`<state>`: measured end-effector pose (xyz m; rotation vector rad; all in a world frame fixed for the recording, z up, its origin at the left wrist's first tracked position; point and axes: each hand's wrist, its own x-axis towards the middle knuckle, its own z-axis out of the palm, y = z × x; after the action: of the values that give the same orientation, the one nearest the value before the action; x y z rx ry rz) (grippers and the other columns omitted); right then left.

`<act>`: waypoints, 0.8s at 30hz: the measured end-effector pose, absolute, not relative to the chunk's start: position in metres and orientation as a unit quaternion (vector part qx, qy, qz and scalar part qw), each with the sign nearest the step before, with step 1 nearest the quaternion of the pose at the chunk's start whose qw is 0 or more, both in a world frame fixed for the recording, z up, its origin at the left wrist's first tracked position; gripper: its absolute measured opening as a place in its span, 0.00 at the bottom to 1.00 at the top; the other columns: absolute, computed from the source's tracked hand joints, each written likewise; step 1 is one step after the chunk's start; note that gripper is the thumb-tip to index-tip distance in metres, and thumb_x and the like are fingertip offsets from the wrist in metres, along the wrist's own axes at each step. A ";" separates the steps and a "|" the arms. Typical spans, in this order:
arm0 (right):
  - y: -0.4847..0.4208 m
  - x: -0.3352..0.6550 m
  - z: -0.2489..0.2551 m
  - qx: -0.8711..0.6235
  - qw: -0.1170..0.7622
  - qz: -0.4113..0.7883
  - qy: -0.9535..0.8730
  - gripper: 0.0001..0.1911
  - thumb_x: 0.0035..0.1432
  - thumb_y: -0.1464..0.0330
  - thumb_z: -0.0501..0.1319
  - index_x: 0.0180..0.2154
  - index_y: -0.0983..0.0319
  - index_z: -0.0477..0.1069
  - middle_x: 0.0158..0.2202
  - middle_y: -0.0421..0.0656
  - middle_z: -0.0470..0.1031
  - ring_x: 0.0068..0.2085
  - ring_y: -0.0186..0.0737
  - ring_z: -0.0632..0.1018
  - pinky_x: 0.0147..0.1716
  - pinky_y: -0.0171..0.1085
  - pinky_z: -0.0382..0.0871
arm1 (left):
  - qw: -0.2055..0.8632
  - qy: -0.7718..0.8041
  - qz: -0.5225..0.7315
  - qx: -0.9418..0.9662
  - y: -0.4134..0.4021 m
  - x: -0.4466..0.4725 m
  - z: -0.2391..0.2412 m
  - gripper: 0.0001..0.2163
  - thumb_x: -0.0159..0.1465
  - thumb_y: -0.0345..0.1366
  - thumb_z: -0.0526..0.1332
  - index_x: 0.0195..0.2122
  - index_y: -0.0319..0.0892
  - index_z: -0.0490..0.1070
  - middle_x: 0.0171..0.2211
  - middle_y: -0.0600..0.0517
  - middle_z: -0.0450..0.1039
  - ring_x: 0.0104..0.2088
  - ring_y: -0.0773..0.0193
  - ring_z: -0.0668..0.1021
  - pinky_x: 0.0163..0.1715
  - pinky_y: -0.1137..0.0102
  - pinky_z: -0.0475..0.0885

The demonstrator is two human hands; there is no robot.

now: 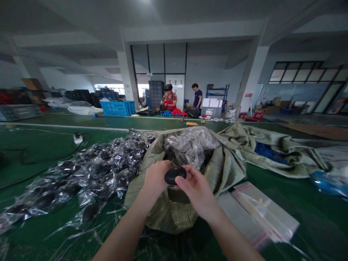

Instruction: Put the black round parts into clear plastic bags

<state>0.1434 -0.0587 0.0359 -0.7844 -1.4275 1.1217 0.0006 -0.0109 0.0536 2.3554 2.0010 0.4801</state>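
A smooth black oval object [174,176] is pinched between the thumb and fingers of my right hand [199,190], above the mouth of a woven sack. My left hand [157,176] is closed beside the object's left end, its fingertips turned away; what it grips, if anything, is hidden. A thin strand shows just above its fingers. The olive woven sack [176,217] stands open below both hands, with crumpled clear plastic [190,143] in its mouth. Left of the sack lies a heap of dark rounded pieces in clear wrappers [108,166].
Flat clear plastic bags [268,210] lie right of the sack on the green surface. Another woven sack [272,152] spreads behind them. A power strip [78,137] with cables is at left. Farther back are blue crates [118,108] and two people near red and blue items [174,112].
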 end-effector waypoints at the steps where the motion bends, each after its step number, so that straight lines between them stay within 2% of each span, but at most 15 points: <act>1: -0.057 0.141 0.033 -0.334 0.571 0.469 -0.585 0.16 0.55 0.55 0.62 0.40 0.58 0.66 0.39 0.44 0.78 0.41 0.41 0.80 0.38 0.38 0.76 | 0.018 0.630 0.163 0.759 -0.012 0.002 0.053 0.07 0.59 0.38 0.59 0.36 0.45 0.74 0.36 0.46 0.79 0.39 0.55 0.80 0.33 0.70 0.68; 4: -0.044 0.141 0.020 -0.372 0.595 0.436 -0.564 0.16 0.59 0.54 0.58 0.41 0.59 0.65 0.40 0.46 0.78 0.41 0.42 0.80 0.39 0.39 0.77 | 0.039 0.628 0.179 0.756 -0.010 0.004 0.050 0.07 0.60 0.37 0.58 0.35 0.44 0.74 0.35 0.46 0.79 0.37 0.56 0.80 0.32 0.70 0.66; 7: -0.032 0.148 0.010 -0.408 0.582 0.394 -0.583 0.17 0.60 0.55 0.57 0.44 0.59 0.63 0.41 0.47 0.77 0.41 0.42 0.80 0.40 0.41 0.77 | 0.045 0.615 0.200 0.762 -0.004 0.002 0.048 0.06 0.61 0.36 0.56 0.32 0.42 0.72 0.32 0.47 0.77 0.35 0.58 0.79 0.31 0.70 0.65; 11: -0.027 0.154 0.006 -0.440 0.558 0.341 -0.615 0.15 0.56 0.65 0.60 0.45 0.59 0.61 0.43 0.46 0.76 0.43 0.41 0.79 0.44 0.40 0.75 | 0.063 0.583 0.239 0.774 0.002 -0.003 0.046 0.03 0.60 0.33 0.56 0.31 0.42 0.69 0.28 0.49 0.75 0.31 0.61 0.77 0.30 0.71 0.63; 15: -0.028 0.155 0.006 -0.457 0.542 0.294 -0.641 0.18 0.49 0.73 0.61 0.43 0.59 0.60 0.46 0.46 0.75 0.45 0.41 0.79 0.46 0.41 0.74 | 0.079 0.563 0.277 0.775 0.003 -0.004 0.044 0.02 0.59 0.31 0.57 0.30 0.42 0.67 0.27 0.51 0.74 0.30 0.62 0.75 0.31 0.71 0.64; 20: -0.029 0.158 0.010 -0.457 0.506 0.263 -0.683 0.19 0.53 0.70 0.62 0.47 0.59 0.61 0.46 0.46 0.75 0.45 0.42 0.79 0.45 0.42 0.74 | 0.077 0.569 0.277 0.770 0.000 -0.001 0.046 0.03 0.59 0.33 0.56 0.30 0.42 0.68 0.28 0.51 0.74 0.30 0.62 0.76 0.31 0.71 0.64; 24: -0.030 0.160 0.010 -0.490 0.465 0.129 -0.726 0.18 0.51 0.70 0.66 0.45 0.61 0.68 0.45 0.49 0.74 0.47 0.48 0.76 0.50 0.48 0.70 | 0.051 0.594 0.255 0.761 -0.003 0.002 0.045 0.06 0.62 0.36 0.55 0.31 0.42 0.70 0.30 0.48 0.76 0.32 0.60 0.78 0.31 0.71 0.64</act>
<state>0.1600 -0.0304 0.0098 -1.2037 -1.7833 0.3176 0.0024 -0.0029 0.0450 2.3165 1.8089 0.7749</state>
